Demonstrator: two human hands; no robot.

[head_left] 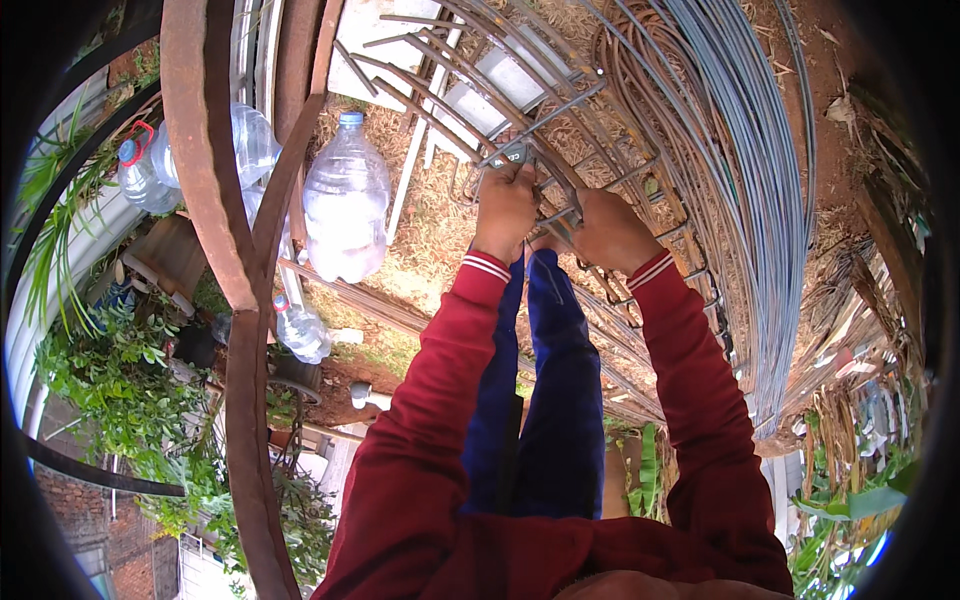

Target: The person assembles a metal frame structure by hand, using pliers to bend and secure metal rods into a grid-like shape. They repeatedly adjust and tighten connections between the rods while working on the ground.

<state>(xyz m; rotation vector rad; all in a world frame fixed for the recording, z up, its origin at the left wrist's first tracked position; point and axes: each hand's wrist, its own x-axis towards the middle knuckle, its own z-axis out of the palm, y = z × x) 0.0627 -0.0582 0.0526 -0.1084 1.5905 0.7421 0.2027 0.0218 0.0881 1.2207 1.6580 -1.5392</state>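
Above the straw-strewn ground (420, 215), a bent, rusty-grey steel stirrup (545, 190) sits among brown reinforcing bars (440, 90), beside a big coil of grey wire (740, 150). Left hand (505, 205) is clenched around the stirrup's upper part, and right hand (610, 228) grips it just beside, both in red sleeves. Off to the left stands a large clear plastic bottle (345, 200) with a blue cap, its contents too unclear to tell.

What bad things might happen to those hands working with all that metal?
1. Both hands, the left hand and right hand, are bare among rusty steel bars, so a bar end might scratch or poke them.
2. The small metal tool by the left hand could slip and pinch fingers.
3. The big wire coil lies close by, and a loose strand might snag a red sleeve.
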